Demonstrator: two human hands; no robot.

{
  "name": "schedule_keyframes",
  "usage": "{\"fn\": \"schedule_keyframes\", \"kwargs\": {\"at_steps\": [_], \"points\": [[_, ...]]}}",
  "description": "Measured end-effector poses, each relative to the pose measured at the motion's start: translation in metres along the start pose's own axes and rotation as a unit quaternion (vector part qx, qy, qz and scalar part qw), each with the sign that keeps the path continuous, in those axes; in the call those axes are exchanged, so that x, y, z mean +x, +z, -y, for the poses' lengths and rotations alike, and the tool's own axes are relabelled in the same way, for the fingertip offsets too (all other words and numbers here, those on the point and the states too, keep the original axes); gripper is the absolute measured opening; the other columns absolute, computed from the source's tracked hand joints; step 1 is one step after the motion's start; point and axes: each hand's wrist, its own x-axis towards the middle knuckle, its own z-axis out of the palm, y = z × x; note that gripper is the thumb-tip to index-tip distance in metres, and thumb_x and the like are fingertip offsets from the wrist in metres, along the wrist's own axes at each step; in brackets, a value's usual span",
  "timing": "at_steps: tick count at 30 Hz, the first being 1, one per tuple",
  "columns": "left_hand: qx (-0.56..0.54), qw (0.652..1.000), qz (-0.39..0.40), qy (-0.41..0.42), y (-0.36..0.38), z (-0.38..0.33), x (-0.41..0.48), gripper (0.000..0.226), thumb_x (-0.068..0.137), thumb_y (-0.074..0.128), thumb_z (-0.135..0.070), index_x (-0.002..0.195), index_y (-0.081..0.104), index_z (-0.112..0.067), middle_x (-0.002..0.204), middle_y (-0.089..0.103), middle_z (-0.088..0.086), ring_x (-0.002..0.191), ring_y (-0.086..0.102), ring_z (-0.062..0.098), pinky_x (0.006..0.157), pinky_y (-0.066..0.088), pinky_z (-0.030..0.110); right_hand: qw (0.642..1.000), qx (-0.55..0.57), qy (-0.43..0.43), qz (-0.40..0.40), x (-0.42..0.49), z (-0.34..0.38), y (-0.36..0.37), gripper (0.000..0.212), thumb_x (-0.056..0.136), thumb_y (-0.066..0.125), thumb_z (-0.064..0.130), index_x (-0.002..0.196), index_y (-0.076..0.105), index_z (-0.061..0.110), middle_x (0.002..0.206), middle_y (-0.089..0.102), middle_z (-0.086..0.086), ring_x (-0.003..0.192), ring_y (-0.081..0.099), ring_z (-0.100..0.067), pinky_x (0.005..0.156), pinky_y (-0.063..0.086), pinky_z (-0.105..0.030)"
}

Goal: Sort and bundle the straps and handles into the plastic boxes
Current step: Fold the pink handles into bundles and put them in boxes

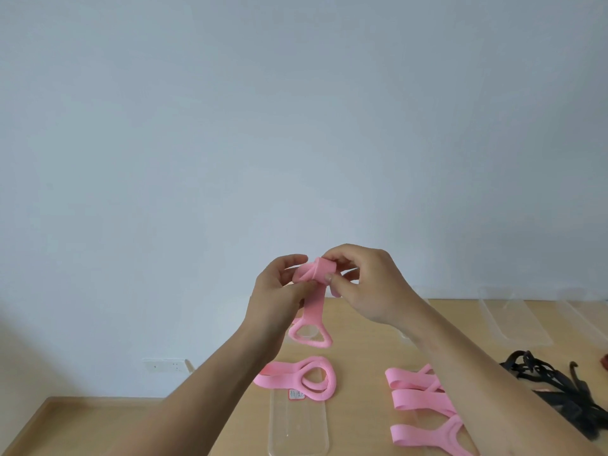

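Head view: pink straps (418,394) on wooden table (362,353), pale wall (296,126).

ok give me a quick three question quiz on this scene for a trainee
1. True or false: the left hand and right hand both grip one pink elastic strap with a loop handle.
2. The tangled black straps lie toward the light wooden table's A) left B) right C) middle.
3. Fill in: the strap resting across the clear plastic box's far end is coloured ___.
Key: 1 true; 2 B; 3 pink.
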Motion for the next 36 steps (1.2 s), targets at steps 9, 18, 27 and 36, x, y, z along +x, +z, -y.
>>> {"fn": "schedule_keyframes", "kwargs": {"at_steps": [9, 18, 27, 36], "points": [[0.022, 0.999, 0.007, -0.044, -0.002, 0.006, -0.002, 0.049, 0.074, 0.070, -0.029, 0.123, 0.065, -0.031, 0.098, 0.082, 0.007, 0.095, 0.078, 0.032, 0.099, 0.057, 0.057, 0.993, -0.057, -0.080, -0.071, 0.000, -0.006, 0.013, 0.022, 0.079, 0.076, 0.000, 0.093, 0.074, 0.016, 0.089, 0.071, 0.008, 0.080, 0.064, -0.008, 0.072, 0.054, -0.024], [-0.019, 0.999, -0.002, -0.051, -0.003, 0.004, -0.007, 0.059, 0.076, 0.081, -0.044, 0.130, 0.059, -0.030, 0.107, 0.080, 0.012, 0.100, 0.077, 0.037, 0.102, 0.055, 0.059, 0.984, -0.082, -0.143, -0.069, -0.002, -0.011, 0.022, 0.012, 0.077, 0.080, 0.001, 0.083, 0.075, 0.011, 0.086, 0.071, 0.003, 0.080, 0.064, -0.016, 0.074, 0.054, -0.031], [0.018, 0.999, 0.036, -0.025, -0.009, 0.005, -0.007, 0.079, 0.072, 0.075, -0.020, 0.144, 0.045, -0.033, 0.112, 0.080, 0.003, 0.107, 0.076, 0.031, 0.106, 0.053, 0.054, 0.991, -0.098, 0.014, 0.087, 0.010, -0.017, 0.019, 0.023, 0.098, 0.059, 0.025, 0.116, 0.071, 0.018, 0.124, 0.063, 0.004, 0.111, 0.048, -0.001, 0.092, 0.042, -0.020], [0.013, 0.999, 0.036, -0.032, -0.018, 0.009, -0.004, 0.073, 0.071, 0.078, -0.019, 0.140, 0.054, -0.020, 0.113, 0.079, 0.009, 0.106, 0.076, 0.032, 0.101, 0.056, 0.051, 0.997, -0.063, -0.002, 0.054, 0.006, -0.010, 0.020, 0.006, 0.089, 0.071, 0.019, 0.092, 0.075, 0.022, 0.090, 0.072, 0.014, 0.085, 0.062, -0.003, 0.071, 0.044, -0.011]]}}
